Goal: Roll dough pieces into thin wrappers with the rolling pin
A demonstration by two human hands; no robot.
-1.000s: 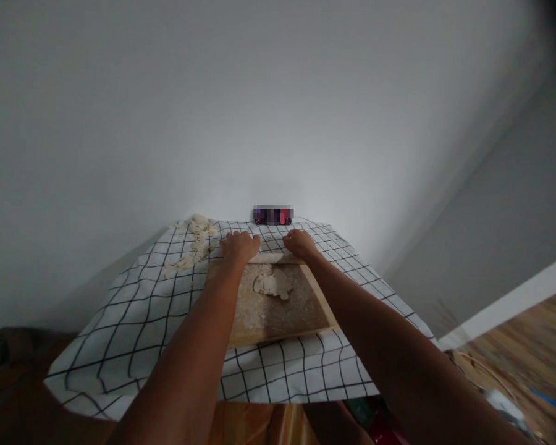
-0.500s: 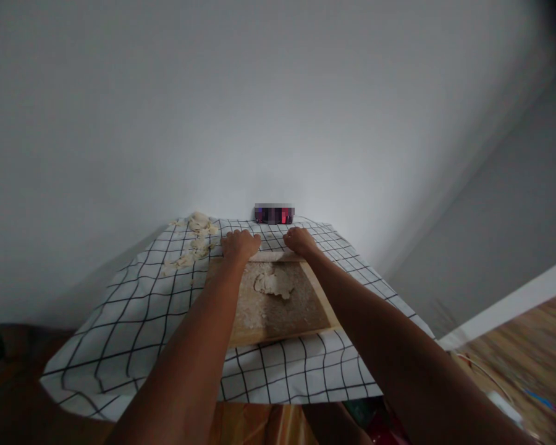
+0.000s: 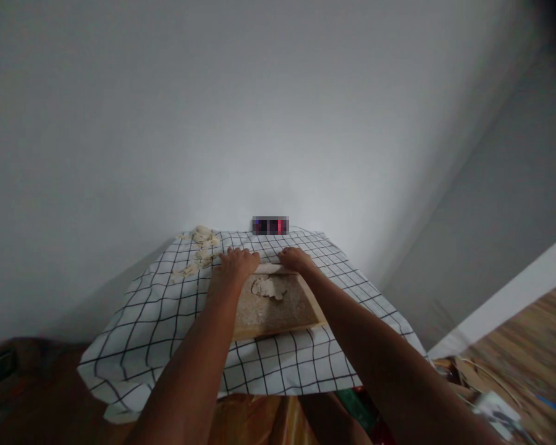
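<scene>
A pale rolling pin (image 3: 271, 269) lies across the far end of a flour-dusted wooden board (image 3: 269, 318). My left hand (image 3: 240, 261) is closed over the pin's left end, and my right hand (image 3: 296, 258) grips its right end. On the board, just on my side of the pin, sits a flat, ragged-edged piece of dough (image 3: 269, 288). My hands cover both ends of the pin, and my left forearm hides part of the board's left side.
A white cloth with black grid lines (image 3: 143, 309) covers the table. Dough scraps (image 3: 202, 247) lie at the far left. A small dark and red object (image 3: 270, 226), partly pixelated, stands by the wall (image 3: 278, 123). Cables and a white item (image 3: 498, 411) are on the floor at right.
The camera view has shifted, so the table's far end sits lower in the picture. Both hands keep their grip on the rolling pin, which appears slightly closer to the dough.
</scene>
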